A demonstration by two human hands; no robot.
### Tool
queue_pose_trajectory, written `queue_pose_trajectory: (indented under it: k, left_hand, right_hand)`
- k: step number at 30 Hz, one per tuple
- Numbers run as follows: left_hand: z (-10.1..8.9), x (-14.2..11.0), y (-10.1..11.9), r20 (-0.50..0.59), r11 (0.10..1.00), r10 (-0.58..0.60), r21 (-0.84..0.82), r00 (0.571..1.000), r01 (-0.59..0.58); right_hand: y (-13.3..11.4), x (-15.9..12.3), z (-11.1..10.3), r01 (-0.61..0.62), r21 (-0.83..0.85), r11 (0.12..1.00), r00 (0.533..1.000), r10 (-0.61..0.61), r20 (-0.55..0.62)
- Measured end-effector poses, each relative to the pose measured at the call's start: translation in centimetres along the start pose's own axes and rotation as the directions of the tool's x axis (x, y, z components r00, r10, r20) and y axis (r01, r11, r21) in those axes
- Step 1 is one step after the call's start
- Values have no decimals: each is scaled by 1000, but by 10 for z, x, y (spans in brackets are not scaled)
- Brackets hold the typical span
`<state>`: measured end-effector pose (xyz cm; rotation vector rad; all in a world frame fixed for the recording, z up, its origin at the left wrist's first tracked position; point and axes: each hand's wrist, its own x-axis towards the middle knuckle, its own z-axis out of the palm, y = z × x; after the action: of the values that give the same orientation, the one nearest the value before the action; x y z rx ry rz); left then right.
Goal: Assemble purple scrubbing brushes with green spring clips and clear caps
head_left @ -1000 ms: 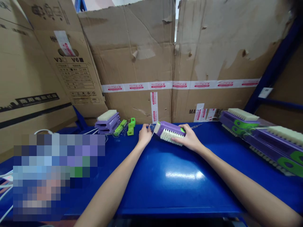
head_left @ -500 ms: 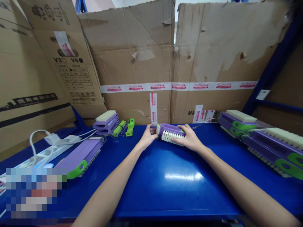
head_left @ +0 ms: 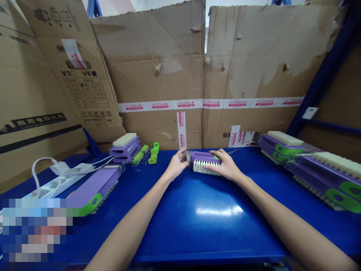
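Observation:
Near the back of the blue table, a purple brush [head_left: 204, 156] lies crosswise with its white bristles turned toward me. My right hand [head_left: 225, 165] wraps round its right end, thumb on the bristle side and fingers over the top by a green part. At the other end, the fingers of my left hand [head_left: 178, 163] are closed on a clear plastic end piece [head_left: 188, 158] next to the purple body. How firmly that piece sits on the brush, I cannot tell. Part of the brush is hidden under my right hand.
Stacked purple brush parts [head_left: 125, 148], green plastic pieces [head_left: 153, 153] and small springs [head_left: 146, 158] sit back left. A larger purple brush [head_left: 94, 186] and a power strip [head_left: 58, 183] lie left. More purple-green brushes [head_left: 324, 169] are stacked right. Cardboard [head_left: 158, 75] walls the back.
The brush is now more level, its left end lower than before. My left hand stays at that end, where the clear piece shows more plainly. My right hand keeps its grip.

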<state>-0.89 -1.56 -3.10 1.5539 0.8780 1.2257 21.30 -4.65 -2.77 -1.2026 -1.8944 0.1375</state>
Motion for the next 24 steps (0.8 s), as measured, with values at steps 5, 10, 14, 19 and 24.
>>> queue_pose_trajectory:
  k: [5, 10, 14, 19, 24]
  left_hand:
    - [-1, 0, -1, 3, 998, -31, -53, 1000, 31]
    - [1, -3, 5, 31, 998, -49, -44, 998, 51]
    - [-1, -4, 9, 47, 996, -83, -21, 995, 84]
    - [-5, -5, 12, 102, 993, -103, -46, 989, 108]
    - [-4, -6, 12, 174, 993, -108, -32, 979, 115]
  right_hand:
    - [0, 1, 3, -111, 201, 973, 987, 131, -90]
    - [2, 2, 2, -102, 278, 955, 986, 135, -103]
    - [1, 4, 1, -138, 356, 924, 978, 183, -96]
    - [5, 7, 0, -183, 459, 869, 966, 246, -83]
    - [13, 10, -1, -246, 519, 819, 931, 349, -110]
